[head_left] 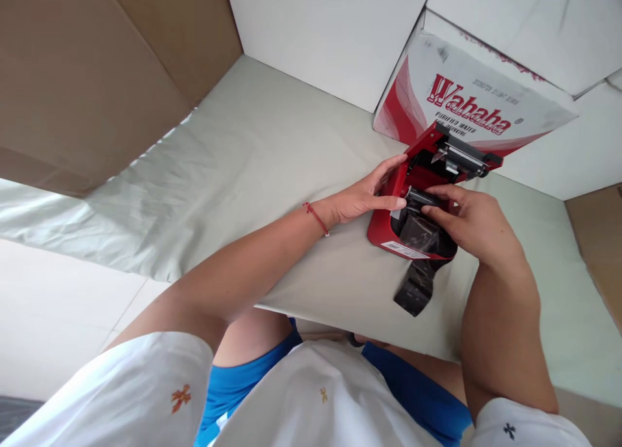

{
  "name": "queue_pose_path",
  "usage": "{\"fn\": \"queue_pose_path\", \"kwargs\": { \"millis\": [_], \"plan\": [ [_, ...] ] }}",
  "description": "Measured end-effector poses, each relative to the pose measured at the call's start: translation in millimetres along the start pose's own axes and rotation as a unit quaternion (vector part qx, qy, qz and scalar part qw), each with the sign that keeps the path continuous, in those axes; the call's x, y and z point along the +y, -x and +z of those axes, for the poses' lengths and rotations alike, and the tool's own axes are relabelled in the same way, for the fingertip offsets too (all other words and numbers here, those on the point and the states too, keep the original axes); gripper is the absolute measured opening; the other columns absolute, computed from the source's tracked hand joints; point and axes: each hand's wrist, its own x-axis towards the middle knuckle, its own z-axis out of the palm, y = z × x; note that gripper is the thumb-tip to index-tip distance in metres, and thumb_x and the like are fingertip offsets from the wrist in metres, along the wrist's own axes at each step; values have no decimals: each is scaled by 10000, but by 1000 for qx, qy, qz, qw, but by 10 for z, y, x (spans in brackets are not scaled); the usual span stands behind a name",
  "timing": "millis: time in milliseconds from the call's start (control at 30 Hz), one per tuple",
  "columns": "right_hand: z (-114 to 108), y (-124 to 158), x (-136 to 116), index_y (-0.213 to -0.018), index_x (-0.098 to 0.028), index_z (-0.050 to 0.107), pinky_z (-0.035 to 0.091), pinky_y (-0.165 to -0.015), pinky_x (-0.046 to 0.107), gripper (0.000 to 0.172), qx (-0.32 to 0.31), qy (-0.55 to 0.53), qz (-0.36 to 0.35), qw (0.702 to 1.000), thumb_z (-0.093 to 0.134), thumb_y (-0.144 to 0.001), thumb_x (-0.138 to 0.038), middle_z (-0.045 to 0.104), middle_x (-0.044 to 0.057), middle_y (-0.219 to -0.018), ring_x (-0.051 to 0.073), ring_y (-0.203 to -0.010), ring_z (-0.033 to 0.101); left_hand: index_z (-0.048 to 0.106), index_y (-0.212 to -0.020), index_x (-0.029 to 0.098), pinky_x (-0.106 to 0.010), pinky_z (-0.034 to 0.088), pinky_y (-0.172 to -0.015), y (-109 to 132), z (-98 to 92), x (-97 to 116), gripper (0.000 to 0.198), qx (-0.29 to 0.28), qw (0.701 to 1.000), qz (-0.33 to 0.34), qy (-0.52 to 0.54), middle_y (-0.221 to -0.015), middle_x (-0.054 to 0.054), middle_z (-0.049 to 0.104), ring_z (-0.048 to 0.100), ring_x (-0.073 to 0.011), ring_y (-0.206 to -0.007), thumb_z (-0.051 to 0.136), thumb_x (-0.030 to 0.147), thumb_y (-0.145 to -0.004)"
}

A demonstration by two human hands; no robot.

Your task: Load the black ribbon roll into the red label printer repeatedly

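A red device (389, 230) with an open lid and black and metal parts (461, 157) rests on a pale cloth-covered surface (272, 168). My left hand (367, 197) grips its left side, fingers curled round the red wall. My right hand (469, 223) reaches in from the right, its fingers pinched on a black roller (418, 196) inside the device. A crumpled strip of black film (416, 285) trails out of the device toward me over the cloth.
A white and red "Wahaha" carton (486, 97) stands just behind the device. White boxes (330, 26) line the back. Brown cardboard (87, 71) stands at the left and another piece (602, 240) at the right edge. Pale floor (53, 304) lies below the cloth's left edge.
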Motion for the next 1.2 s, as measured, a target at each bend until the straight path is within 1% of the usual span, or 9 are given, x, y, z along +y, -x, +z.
{"fn": "queue_pose_path", "kwargs": {
  "millis": [233, 367, 500, 600, 733, 900, 1033, 1133, 1200],
  "plan": [
    [-119, -179, -156, -1224, -318, 916, 511, -742, 407, 302, -89, 233, -33, 968, 759, -975, -385, 891, 62, -990, 291, -817, 765, 429, -1824, 454, -681, 354, -1539, -11, -35, -57, 1147, -6, 1000, 17, -16, -2021, -76, 338, 348, -412, -1887, 1017, 684, -867],
    [-109, -197, -131, -1261, -341, 929, 544, -766, 430, 323, -94, 233, -53, 966, 760, -998, -424, 910, 45, -1030, 301, -834, 786, 456, -1809, 440, -671, 392, -1521, -1, -26, -33, 1126, -1, 1000, 20, -22, -2008, -90, 369, 387, -402, -1871, 1009, 713, -866],
    [-13, 19, 3, -1275, -339, 932, 649, -914, 444, 302, -26, 57, -149, 987, 709, -1080, -400, 937, 22, -1171, 283, -973, 863, 451, -1810, 430, -655, 416, -1511, 3, -9, -3, 1123, -2, 1000, 17, -21, -1989, -102, 409, 433, -395, -1849, 1003, 714, -875],
    [90, 295, 114, -1241, -320, 926, 661, -1019, 444, 230, 57, -41, -232, 970, 725, -1135, -356, 932, 33, -1308, 274, -1163, 881, 435, -1818, 431, -647, 408, -1518, 1, -2, 8, 1129, -6, 1000, 11, -20, -1992, -97, 402, 432, -389, -1850, 1006, 697, -880],
    [211, 668, 216, -1314, -304, 887, 619, -969, 452, 244, 152, -8, -304, 941, 784, -1118, -203, 920, 65, -1369, 254, -1146, 854, 451, -1808, 424, -666, 367, -1538, 11, 4, 35, 1100, -4, 1000, 9, -20, -2000, -85, 388, 382, -404, -1874, 1001, 677, -890],
    [349, 968, 266, -1340, -290, 838, 620, -1003, 479, 356, 220, 59, -351, 908, 850, -1043, -94, 916, 79, -1367, 272, -1139, 809, 456, -1790, 424, -687, 376, -1525, 58, 51, 91, 1024, 5, 1000, 1, -26, -1971, -88, 436, 436, -411, -1841, 944, 700, -933],
    [478, 1052, 233, -1407, -272, 799, 631, -1038, 474, 411, 247, 72, -352, 900, 884, -1030, -131, 911, 92, -1321, 288, -1173, 806, 506, -1735, 376, -656, 448, -1471, 116, 169, 128, 876, 77, 990, 22, -119, -1904, -135, 488, 473, -403, -1797, 760, 824, -1025],
    [570, 1043, 168, -1537, -274, 752, 610, -1018, 478, 508, 264, 97, -323, 904, 895, -1051, -232, 879, 111, -1312, 294, -1155, 795, 527, -1673, 303, -602, 499, -1419, 165, 289, 165, 818, 161, 956, 48, -239, -1807, -188, 529, 498, -367, -1747, 573, 880, -1096],
    [609, 1017, 122, -1508, -307, 775, 584, -992, 472, 464, 278, 110, -307, 904, 873, -1062, -227, 864, 86, -1261, 279, -1117, 782, 538, -1621, 268, -577, 535, -1370, 197, 360, 194, 751, 208, 930, 64, -298, -1752, -207, 547, 547, -343, -1685, 486, 847, -1145]
  ]
}}
